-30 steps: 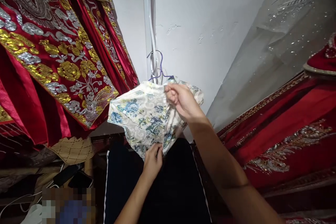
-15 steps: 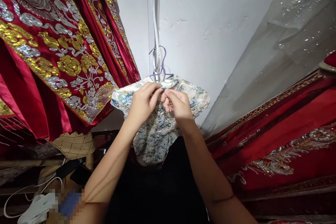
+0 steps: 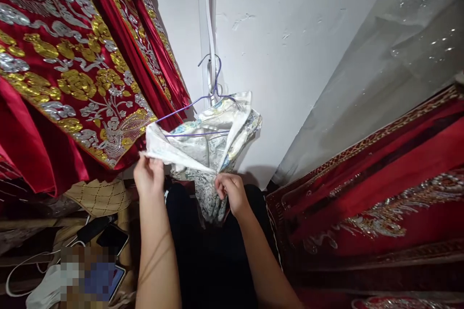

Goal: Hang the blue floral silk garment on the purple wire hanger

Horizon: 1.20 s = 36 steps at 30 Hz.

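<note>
A white floral blouse [image 3: 237, 123] with blue and yellow print hangs from a purple wire hanger [image 3: 188, 105] in front of me. Its neck opening is spread wide, showing the pale inside and the hanger's lower bar. The left arm of the hanger lies bare, outside the fabric. My left hand [image 3: 149, 174] is closed on the white edge at the blouse's left side, pulling it outward. Lower down at the front, my right hand [image 3: 231, 192] pinches the point of the neckline, fingers curled. The blouse's lower part bunches beneath my hands.
White straps [image 3: 210, 19] run down the wall behind the hanger. Red sequinned garments [image 3: 78, 84] hang at left, with another red embroidered one [image 3: 391, 198] and sheer silvery fabric [image 3: 362, 77] at right. A phone [image 3: 113, 239] and white cable [image 3: 10, 280] lie low left.
My hands have moved apart and down from the collar, the left one outward. The neckline is now pulled open, and the blouse has come off the hanger's left arm.
</note>
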Available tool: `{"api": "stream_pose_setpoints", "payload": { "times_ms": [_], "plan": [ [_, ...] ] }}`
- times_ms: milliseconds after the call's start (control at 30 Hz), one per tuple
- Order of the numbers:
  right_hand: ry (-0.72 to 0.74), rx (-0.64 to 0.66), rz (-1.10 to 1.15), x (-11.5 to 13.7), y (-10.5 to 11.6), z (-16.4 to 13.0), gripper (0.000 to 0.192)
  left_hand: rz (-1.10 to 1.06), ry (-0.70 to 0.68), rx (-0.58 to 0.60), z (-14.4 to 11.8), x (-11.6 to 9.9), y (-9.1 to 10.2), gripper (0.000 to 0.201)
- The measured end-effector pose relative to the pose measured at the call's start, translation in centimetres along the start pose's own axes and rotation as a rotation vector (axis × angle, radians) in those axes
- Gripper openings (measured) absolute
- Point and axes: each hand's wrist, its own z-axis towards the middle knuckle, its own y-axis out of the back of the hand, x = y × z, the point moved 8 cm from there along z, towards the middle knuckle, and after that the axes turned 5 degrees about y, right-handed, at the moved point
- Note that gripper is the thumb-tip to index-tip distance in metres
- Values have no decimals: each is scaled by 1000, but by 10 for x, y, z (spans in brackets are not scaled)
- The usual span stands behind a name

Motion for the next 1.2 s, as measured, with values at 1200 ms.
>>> {"api": "stream_pose_setpoints", "payload": {
  "times_ms": [1200],
  "plan": [
    [443,-157,-434,103,61,95,61,1456,8,950,-82,26,-48,59]
  ]
}}
